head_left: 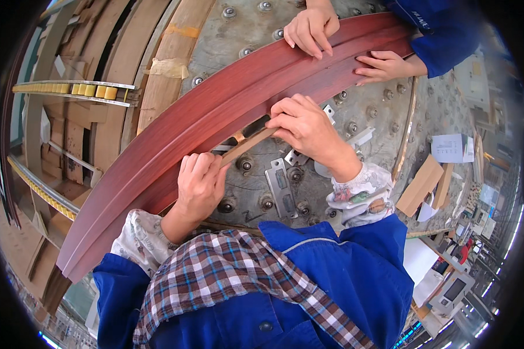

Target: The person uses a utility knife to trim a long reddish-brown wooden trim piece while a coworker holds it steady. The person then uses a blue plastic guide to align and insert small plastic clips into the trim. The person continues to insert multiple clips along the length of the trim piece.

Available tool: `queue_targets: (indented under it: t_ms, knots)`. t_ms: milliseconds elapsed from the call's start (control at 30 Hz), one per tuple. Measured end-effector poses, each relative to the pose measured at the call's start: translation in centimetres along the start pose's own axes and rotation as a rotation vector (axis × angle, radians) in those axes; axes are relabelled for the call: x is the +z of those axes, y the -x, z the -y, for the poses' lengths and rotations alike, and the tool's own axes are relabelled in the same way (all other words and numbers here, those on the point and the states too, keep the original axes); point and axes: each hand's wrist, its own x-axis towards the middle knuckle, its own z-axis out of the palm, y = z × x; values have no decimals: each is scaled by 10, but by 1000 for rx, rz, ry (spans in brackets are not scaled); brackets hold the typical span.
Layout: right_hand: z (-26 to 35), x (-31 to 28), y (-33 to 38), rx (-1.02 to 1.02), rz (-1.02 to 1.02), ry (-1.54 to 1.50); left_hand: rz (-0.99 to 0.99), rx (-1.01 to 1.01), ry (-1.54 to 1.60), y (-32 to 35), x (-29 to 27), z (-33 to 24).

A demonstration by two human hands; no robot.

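Note:
A long red-brown wood-grain panel (227, 96) with a lengthwise ridge lies diagonally across a metal table (370, 136) studded with ball rollers. Along its near edge runs a narrow brown strip (247, 146), like folded cardboard. My left hand (199, 183) is closed around the strip's near end, against the panel's edge. Thumb and fingers of my right hand (305, 128) pinch its far end. Across the panel, a co-worker's one hand (312, 30) rests on the far edge, and their other hand (383, 65) lies flat near the right end.
Metal brackets (281, 189) lie on the table just in front of me. Rails with yellow rollers (99, 91) and long cardboard pieces (113, 58) are at the left. On the right are a white box (452, 148) and a cardboard piece (420, 185).

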Motion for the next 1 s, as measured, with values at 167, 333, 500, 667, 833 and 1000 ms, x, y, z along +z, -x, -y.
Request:
queue_targets:
  t_ms: [167,333,500,667,833,1000]
  knots:
    - [-1,0,0,3,3,-4,-51,-21,34,-2,1,-3]
    - [-2,0,0,4,26,-7,-45,-22,10,-1,0,-2]
    - [0,0,0,15,21,8,-14,-59,29,3,-6,1]
    - [-2,-3,-3,6,42,-73,-14,-138,17,8,-19,0]
    - [-4,-2,-3,-16,32,-67,-36,-108,13,9,-15,1]
    - [-5,-3,-1,-23,14,-66,-42,-77,9,7,-11,1]
